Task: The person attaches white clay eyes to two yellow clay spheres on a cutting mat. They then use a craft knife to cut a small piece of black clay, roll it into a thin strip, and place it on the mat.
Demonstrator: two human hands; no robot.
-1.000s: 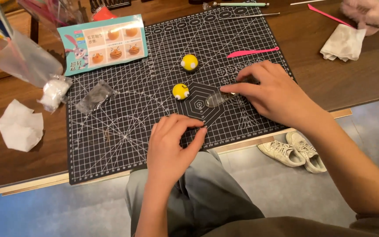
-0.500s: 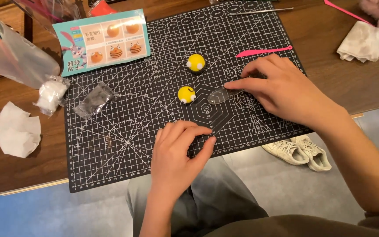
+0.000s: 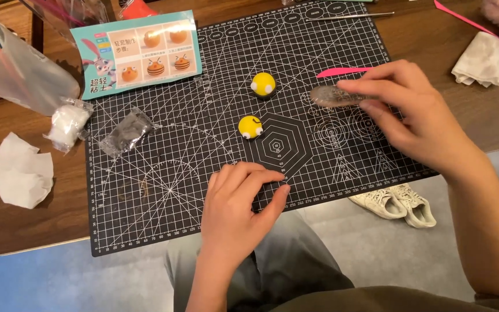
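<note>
1. My right hand has its fingers pinched closed on a small clear plastic bag, which is lifted just over the right part of the black cutting mat.
2. My left hand lies flat on the near edge of the mat, fingers loosely spread and gripping nothing, thumb tip touching the mat beside the printed hexagon.
3. Between my hands, left of the hexagon, sits a yellow clay ball with eyes; a second yellow ball with white eyes rests farther up the mat, well apart from the first.
4. A pink strip lies on the mat just above the bag.
5. Toward the left of the mat I see a small bag of dark clay, and at its left edge a bag of white clay.
6. An instruction card with a rabbit picture overlaps the mat's far left corner.
7. On the wooden worktop, crumpled white tissue lies to the left, another wad of tissue to the far right.
8. White sneakers stand on the floor below the worktop's edge.
</note>
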